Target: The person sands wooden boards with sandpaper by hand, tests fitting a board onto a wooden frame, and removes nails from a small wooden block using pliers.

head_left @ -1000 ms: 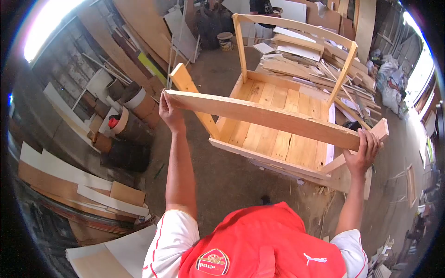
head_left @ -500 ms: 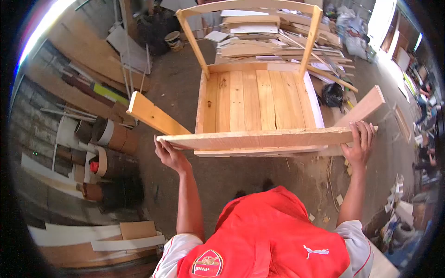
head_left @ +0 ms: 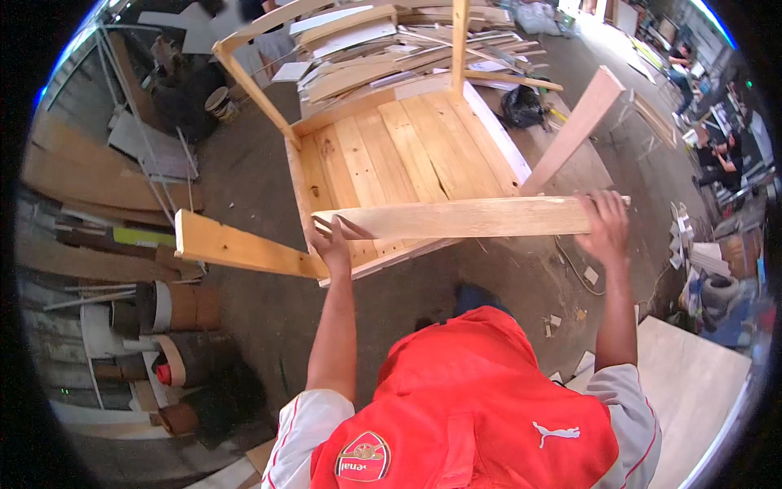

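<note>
A long pale wooden board (head_left: 464,218) spans the space between my hands, level and in front of the wooden frame. My left hand (head_left: 332,246) grips its left end, and my right hand (head_left: 604,226) is wrapped over its right end. Behind the board stands the wooden frame with a slatted base (head_left: 391,155). A yellowish post (head_left: 244,244) juts out at its near left corner, and a pinkish post (head_left: 574,130) rises at its near right. Two far posts carry a crossbar (head_left: 285,18) at the back. The board hides part of the frame's near edge.
A pile of planks and offcuts (head_left: 391,57) lies behind the frame, with a black plastic bag (head_left: 521,106) at its right. Rolls of material (head_left: 187,306) lie on the left. A pale sheet (head_left: 668,383) is at lower right. People (head_left: 721,159) sit at far right.
My view has turned to the right, so the frame appears shifted left and tilted. The board has rotated to show its broad face and now sits closer to my body.
</note>
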The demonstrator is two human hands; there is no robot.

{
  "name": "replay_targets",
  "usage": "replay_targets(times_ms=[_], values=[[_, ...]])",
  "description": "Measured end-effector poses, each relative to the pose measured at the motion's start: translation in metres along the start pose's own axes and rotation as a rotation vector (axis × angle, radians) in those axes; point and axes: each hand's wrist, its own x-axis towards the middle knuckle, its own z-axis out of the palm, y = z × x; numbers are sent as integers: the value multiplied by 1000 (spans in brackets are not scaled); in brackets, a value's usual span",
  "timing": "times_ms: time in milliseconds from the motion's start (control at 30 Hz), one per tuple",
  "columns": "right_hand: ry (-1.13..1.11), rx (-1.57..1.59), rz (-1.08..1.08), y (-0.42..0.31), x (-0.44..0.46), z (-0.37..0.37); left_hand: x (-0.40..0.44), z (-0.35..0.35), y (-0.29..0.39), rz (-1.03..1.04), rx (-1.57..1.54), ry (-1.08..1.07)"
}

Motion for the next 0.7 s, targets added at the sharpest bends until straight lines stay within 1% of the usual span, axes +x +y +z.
replay_targets(times_ms=[67, 133, 167, 200, 267, 367, 467, 567, 667, 700], values=[[-71, 99, 47, -19, 3, 10, 31, 14, -22, 232, 188, 95], [-73, 123, 66, -32, 10, 30, 56, 23, -29, 211, 315, 149], [-75, 135, 77, -37, 14, 40, 67, 25, -17, 29, 408, 133], [-92, 163, 82, -42, 20, 52, 78, 29, -24, -3, 445, 163], [-117, 224, 88, -52, 36, 71, 99, 25, -22, -96, 529, 119], [-235, 305, 111, -69, 66, 87, 135, 21, -40, -158, 642, 110], [-304, 310, 47, -74, 89, 129, 149, 18, -42, -191, 753, 166], [-301, 356, 4, -78, 113, 170, 151, 18, -39, -306, 860, 220], [-351, 460, -37, -77, 141, 207, 151, 18, -39, -388, 926, 263], [-319, 475, -66, -76, 147, 225, 152, 17, -46, -375, 950, 263]])
